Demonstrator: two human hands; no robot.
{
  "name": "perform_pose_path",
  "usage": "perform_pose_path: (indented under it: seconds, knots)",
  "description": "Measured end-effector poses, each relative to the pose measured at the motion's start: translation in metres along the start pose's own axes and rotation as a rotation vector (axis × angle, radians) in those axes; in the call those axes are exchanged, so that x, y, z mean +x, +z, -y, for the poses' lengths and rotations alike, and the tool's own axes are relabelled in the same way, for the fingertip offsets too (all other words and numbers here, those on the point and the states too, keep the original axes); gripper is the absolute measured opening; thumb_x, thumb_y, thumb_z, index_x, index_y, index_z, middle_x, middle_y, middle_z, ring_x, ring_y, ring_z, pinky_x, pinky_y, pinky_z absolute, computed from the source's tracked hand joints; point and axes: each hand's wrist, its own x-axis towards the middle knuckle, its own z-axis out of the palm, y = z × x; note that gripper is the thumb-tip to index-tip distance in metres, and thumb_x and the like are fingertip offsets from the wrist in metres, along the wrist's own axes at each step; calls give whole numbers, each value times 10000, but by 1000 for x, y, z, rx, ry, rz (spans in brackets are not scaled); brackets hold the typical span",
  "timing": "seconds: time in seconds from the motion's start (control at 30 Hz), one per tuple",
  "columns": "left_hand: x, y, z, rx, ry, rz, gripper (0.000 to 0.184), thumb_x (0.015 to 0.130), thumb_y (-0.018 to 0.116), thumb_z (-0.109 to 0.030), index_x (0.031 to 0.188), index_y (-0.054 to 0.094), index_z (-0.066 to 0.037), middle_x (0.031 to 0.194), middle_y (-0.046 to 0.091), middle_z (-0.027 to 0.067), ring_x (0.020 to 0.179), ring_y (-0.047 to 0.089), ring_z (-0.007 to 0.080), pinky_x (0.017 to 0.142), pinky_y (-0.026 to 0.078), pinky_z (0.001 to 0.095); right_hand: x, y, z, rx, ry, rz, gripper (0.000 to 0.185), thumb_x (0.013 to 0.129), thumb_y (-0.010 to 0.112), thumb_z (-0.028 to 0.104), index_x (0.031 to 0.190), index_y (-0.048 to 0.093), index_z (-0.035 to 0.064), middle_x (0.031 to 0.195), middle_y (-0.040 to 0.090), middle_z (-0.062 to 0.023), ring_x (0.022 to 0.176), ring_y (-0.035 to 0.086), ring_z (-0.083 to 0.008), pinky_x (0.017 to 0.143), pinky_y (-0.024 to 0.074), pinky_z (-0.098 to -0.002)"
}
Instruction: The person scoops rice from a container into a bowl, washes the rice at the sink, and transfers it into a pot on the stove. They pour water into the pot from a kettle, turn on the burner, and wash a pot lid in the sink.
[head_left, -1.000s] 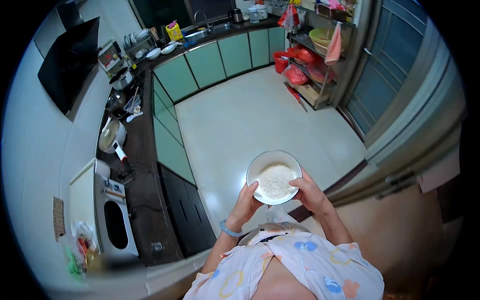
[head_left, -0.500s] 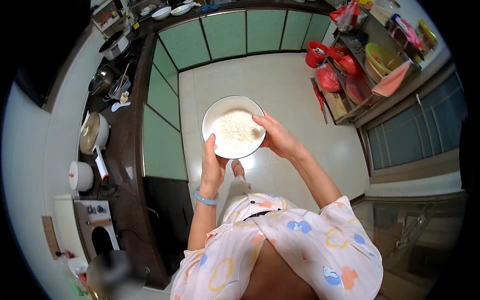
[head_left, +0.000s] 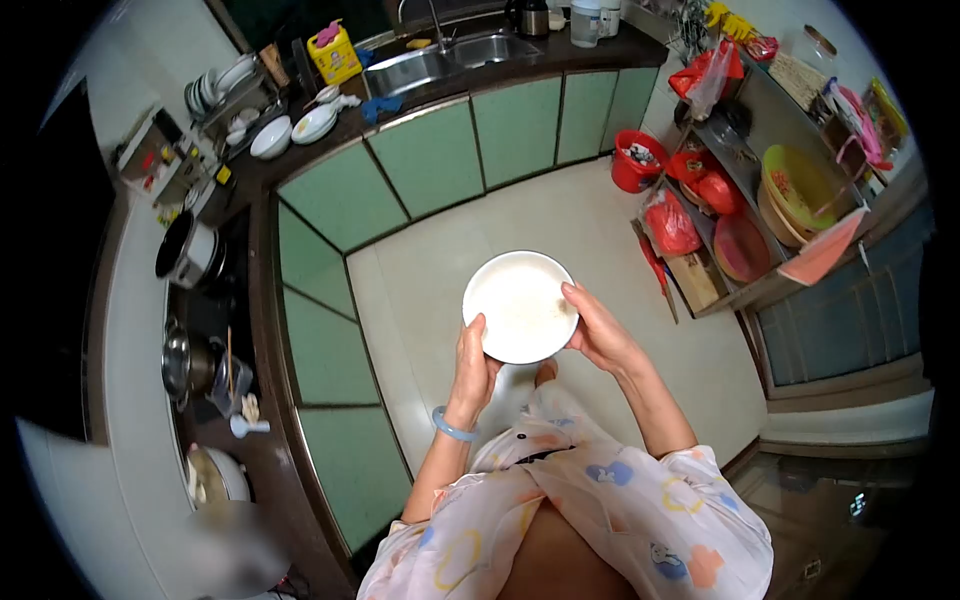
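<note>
A white bowl (head_left: 520,307) with a dark rim is held out in front of my body, above the floor. Inside it lies a pale, flour-like powder (head_left: 528,318), its detail washed out by glare. My left hand (head_left: 474,362) grips the bowl's left side, thumb over the rim and fingers beneath. On the opposite side my right hand (head_left: 600,332) is closed round the wall in the same way. The fingertips under the bowl are hidden. A pale blue bangle (head_left: 454,423) circles my left wrist.
To the left runs a dark counter (head_left: 270,450) with a steel pot (head_left: 188,362) and a white spoon (head_left: 250,426). A sink (head_left: 410,72) is set in the far counter. On the right stand a shelf (head_left: 745,170) and a red bucket (head_left: 638,160).
The view has shifted, bringing the sink and far counter into sight. My hands and the bowl now appear lower and farther right. Both hands keep their hold on the bowl.
</note>
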Motion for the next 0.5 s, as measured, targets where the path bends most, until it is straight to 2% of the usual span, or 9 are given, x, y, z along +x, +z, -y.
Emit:
perform_pose_path:
  seconds: [0.07, 0.2, 0.3, 0.4, 0.5]
  knots:
    - [57, -1, -5, -46, -9, 19, 552, 988, 407, -397, 1352, 359, 14, 1315, 501, 168, 1202, 538, 257, 942, 501, 394, 47, -23, 15, 0, 0, -5, 540, 999, 438, 388, 1390, 340, 30, 1317, 496, -132, 1147, 580, -205, 897, 553, -388]
    - [164, 6, -30, -64, 0, 4, 548, 985, 419, -397, 1346, 373, 13, 1302, 516, 154, 1187, 550, 249, 919, 507, 380, 153, -56, 59, -34, 7, 66, 513, 1010, 417, 372, 1406, 308, 64, 1323, 472, -122, 1189, 538, -214, 884, 550, -394]
    - [234, 9, -58, -33, 7, -75, 585, 974, 410, -420, 1364, 379, 15, 1319, 523, 146, 1159, 575, 244, 942, 502, 372, 236, -67, 93, -73, 55, 68, 514, 1006, 411, 391, 1400, 323, 71, 1311, 483, -101, 1178, 535, -196, 860, 551, -379]
    - [290, 2, -82, -63, 33, -127, 613, 960, 425, -431, 1372, 362, 18, 1326, 513, 155, 1160, 574, 261, 938, 507, 386, 310, -73, 125, -199, 153, 157, 568, 982, 416, 470, 1403, 344, 95, 1305, 490, -65, 1160, 520, -167, 807, 537, -339]
    - [349, -6, -107, -70, 79, -200, 618, 955, 430, -424, 1375, 354, 23, 1332, 503, 163, 1166, 568, 273, 939, 507, 395, 387, -78, 144, -213, 174, 239, 569, 974, 420, 487, 1377, 369, 90, 1279, 500, -59, 1133, 526, -155, 778, 538, -321]
